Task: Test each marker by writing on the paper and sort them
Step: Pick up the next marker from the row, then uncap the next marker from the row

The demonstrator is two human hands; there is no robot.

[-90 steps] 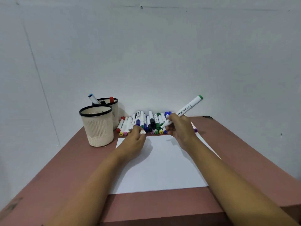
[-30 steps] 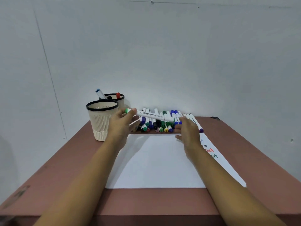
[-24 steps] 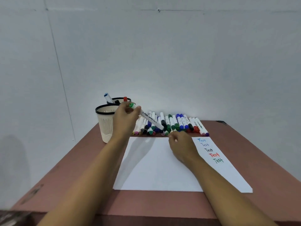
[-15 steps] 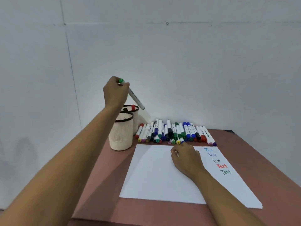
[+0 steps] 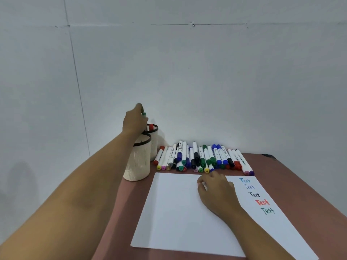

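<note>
Marker (image 5: 144, 114), green-capped, over rear cup (image 5: 154, 128): pinches it in curled fingers of left hand (image 5: 134, 120). Rests right hand (image 5: 216, 194) on paper (image 5: 174, 212), fingers loosely curled, holding nothing. Other markers (image 5: 202, 158) in row behind paper, on table (image 5: 293, 192), near wall.

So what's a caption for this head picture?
Left hand holds a green marker at the far cup; right hand rests on paper.

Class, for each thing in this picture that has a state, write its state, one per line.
left hand, grips the green marker over the rear cup
right hand, rests on the paper, holding nothing
paper, flat, five words written
row of markers, capped, lying down
front cup, upright
</note>
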